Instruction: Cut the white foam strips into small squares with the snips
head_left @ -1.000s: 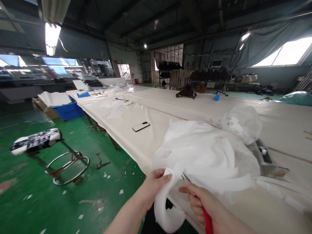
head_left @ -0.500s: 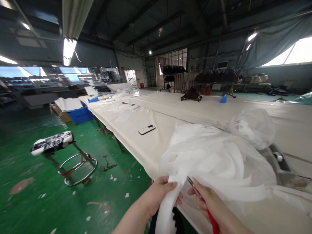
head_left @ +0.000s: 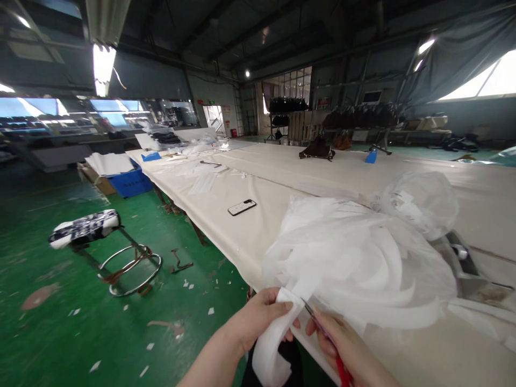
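My left hand [head_left: 258,317] pinches a white fabric strip [head_left: 271,344] that hangs off the near edge of the long table [head_left: 250,236]. My right hand [head_left: 342,344] is closed on red-handled scissors [head_left: 322,336], whose blade tip touches the strip beside my left fingers. The strip runs up into a large heap of white strips inside a clear plastic bag [head_left: 358,258] lying on the table just beyond both hands.
A phone [head_left: 242,207] lies on the cream cloth farther along the table. A second crumpled clear bag [head_left: 419,201] and a metal tool [head_left: 463,263] sit at right. A stool [head_left: 92,236] stands on the green floor at left, with a blue bin [head_left: 129,183] behind.
Both hands stayed together at the strip. The strip's hanging loop has drawn up shorter, and the view shifted slightly right and down.
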The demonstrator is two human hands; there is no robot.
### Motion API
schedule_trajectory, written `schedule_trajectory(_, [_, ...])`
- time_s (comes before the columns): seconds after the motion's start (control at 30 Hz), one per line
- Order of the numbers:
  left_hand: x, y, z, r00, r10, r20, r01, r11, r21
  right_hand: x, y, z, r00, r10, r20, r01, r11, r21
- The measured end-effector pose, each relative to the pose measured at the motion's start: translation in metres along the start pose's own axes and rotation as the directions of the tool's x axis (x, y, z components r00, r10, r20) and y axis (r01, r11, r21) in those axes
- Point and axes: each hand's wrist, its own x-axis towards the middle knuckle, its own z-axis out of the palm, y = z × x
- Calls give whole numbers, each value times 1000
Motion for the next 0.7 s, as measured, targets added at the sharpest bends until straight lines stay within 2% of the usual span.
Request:
schedule_trajectory(0.17, [-2, 1, -1, 997, -5, 81, 4, 1000, 13, 0, -6, 5, 1000, 9, 18, -9, 1000, 7])
schedule_trajectory(0.33, [0, 1, 0, 998, -13, 61, 13, 1000, 9, 7, -5, 5, 1000, 23, 15, -23, 999, 25])
schedule_trajectory(0.43, [3, 2, 1, 999, -5, 36, 3, 998, 64, 8, -8, 3, 998, 49, 24, -50, 998, 27])
schedule_trajectory(0.53, [6, 3, 0, 998, 6, 61, -12, 995, 101, 5, -16, 4, 998, 56, 41, -58, 997, 43])
schedule_trajectory(0.7, [12, 3, -5, 997, 11, 77, -16, 997, 72, 2, -22, 8, 999, 45, 21, -47, 995, 83])
